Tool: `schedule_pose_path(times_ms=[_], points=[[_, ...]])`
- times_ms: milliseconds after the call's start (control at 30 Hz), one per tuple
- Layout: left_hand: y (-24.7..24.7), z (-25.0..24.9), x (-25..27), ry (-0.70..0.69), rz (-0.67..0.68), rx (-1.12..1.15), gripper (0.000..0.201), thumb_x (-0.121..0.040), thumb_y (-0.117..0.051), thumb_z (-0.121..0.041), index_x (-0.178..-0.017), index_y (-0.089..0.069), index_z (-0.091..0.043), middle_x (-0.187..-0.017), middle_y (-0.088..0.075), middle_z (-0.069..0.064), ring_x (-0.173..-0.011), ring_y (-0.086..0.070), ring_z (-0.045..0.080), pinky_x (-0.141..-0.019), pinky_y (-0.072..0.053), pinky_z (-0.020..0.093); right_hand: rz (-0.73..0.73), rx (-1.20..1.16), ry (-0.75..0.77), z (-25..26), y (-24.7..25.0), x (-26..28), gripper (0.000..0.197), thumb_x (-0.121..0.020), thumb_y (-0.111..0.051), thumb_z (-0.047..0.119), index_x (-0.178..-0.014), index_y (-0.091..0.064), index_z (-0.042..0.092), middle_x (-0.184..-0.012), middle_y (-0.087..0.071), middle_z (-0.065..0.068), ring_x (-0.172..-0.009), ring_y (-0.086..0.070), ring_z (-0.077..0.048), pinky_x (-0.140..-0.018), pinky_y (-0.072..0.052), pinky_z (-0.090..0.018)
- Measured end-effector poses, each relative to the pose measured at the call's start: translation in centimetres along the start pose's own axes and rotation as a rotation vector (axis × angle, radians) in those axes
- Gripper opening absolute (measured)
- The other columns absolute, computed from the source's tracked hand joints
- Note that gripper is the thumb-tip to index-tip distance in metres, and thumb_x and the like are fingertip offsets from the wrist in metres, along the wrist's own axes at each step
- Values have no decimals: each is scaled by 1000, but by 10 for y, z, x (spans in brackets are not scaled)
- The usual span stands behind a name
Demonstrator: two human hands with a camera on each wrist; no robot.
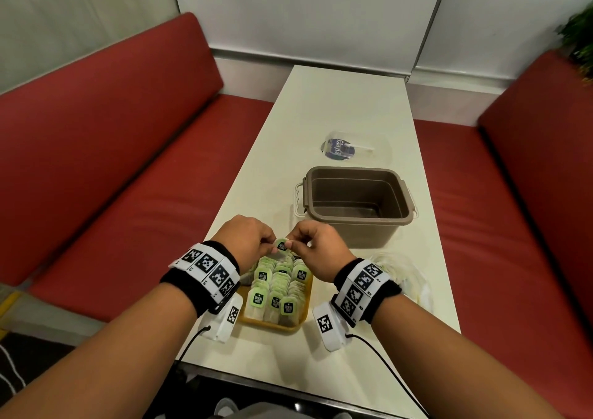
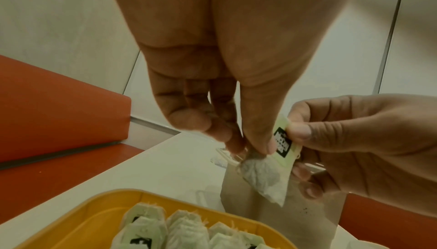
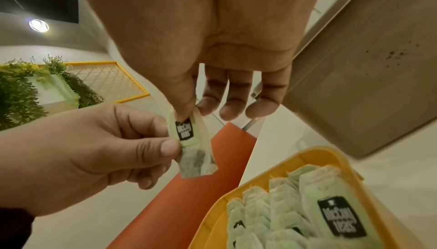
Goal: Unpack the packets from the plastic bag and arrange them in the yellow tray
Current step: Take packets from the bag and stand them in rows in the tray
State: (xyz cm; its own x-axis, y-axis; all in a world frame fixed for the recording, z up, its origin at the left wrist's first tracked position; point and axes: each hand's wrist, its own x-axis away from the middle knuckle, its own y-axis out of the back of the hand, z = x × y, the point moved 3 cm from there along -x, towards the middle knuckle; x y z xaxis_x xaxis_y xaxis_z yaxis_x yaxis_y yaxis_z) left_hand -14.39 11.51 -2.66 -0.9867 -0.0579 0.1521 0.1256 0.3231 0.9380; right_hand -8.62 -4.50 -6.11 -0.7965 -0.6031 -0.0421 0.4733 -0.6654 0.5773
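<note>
Pinching one green-labelled paper tea packet [image 1: 281, 246] with our left hand [image 1: 244, 242] and right hand [image 1: 317, 249], we hold it above the far end of the yellow plastic tray [image 1: 271, 325].

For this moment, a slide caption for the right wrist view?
Both hands, right and left, pinch one tea bag above the filled yellow tray.

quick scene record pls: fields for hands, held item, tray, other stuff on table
left hand: pinches tea bag packet
right hand: pinches the same packet by its green tag
held item: above the far end of the tray, not yet placed
yellow tray: near table edge, rows of packets standing in it
plastic bag: right of tray, contents unclear
brown bin: beyond tray, looks empty
table: white
</note>
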Motion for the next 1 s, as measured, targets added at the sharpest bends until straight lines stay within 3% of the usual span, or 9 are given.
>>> schedule_pose_path(times_ms=[133,267,367,467,567,700,800,933,1000], points=[[1,-3,3,-14,-23,58,13,-84,-72,-38,-94,-74,-30,-89,-70,-10,-74,-55,8,-68,-39,23,32,23,-8,6,0,2,11,-90,-70,25,-81,-66,21,-83,-68,-1,-77,-63,-19,-71,-54,-35],[-3,1,4,39,11,80,10,-83,-74,-30,-91,-73,-24,-85,-70,-8,-76,-59,10,-69,-41,21,49,73,22,8,-1,2,5,-91,-69,25,-89,-70,21,-79,-64,9,-74,-60,-13,-67,-47,-26],[-6,17,3,188,58,-3,3,-84,-72,-24,-85,-71,-22,-85,-70,-5,-85,-63,15,-76,-50,25,77,115,-8,-1,-4,2,15,-93,-66,28,-107,-69,23,-86,-65,10,-77,-60,-13,-72,-46,-24],[-10,38,5,370,149,-101,9,-82,-71,-22,-75,-67,-22,-82,-69,0,-86,-66,21,-73,-52,27,95,194,-84,-13,-5,6,23,-93,-64,28,-115,-65,22,-87,-65,6,-79,-59,-13,-74,-44,-24],[-25,48,4,473,262,-164,3,-82,-70,-19,-82,-72,-16,-85,-72,4,-84,-69,23,-68,-55,29,152,278,-193,-26,-6,9,31,-92,-64,29,-121,-60,21,-93,-68,2,-86,-63,-16,-75,-48,-28],[-55,63,-6,526,348,-178,17,-69,-78,-25,-68,-65,-13,-64,-67,0,-57,-67,17,-49,-50,22,258,376,-321,-41,-9,14,60,-87,-68,31,-140,-40,20,-119,-65,-8,-107,-63,-27,-87,-52,-34],[-70,68,-16,540,346,-165,18,-70,-78,-22,-63,-64,-13,-59,-66,1,-49,-64,15,-48,-52,24,322,377,-351,-46,-12,17,74,-87,-67,27,-149,-28,18,-130,-61,-12,-116,-59,-30,-94,-49,-35],[-52,38,-4,454,354,-242,10,-81,-70,-13,-89,-67,-7,-87,-70,7,-84,-71,26,-69,-57,31,343,325,-356,-50,-16,20,71,-86,-61,20,-149,-28,20,-129,-62,-12,-115,-59,-30,-95,-50,-37],[-54,36,1,452,347,-256,11,-84,-62,-6,-95,-65,-6,-95,-69,9,-91,-70,26,-69,-54,29,345,306,-355,-51,-16,21,70,-87,-61,17,-149,-29,19,-126,-63,-12,-113,-60,-29,-94,-50,-36]])
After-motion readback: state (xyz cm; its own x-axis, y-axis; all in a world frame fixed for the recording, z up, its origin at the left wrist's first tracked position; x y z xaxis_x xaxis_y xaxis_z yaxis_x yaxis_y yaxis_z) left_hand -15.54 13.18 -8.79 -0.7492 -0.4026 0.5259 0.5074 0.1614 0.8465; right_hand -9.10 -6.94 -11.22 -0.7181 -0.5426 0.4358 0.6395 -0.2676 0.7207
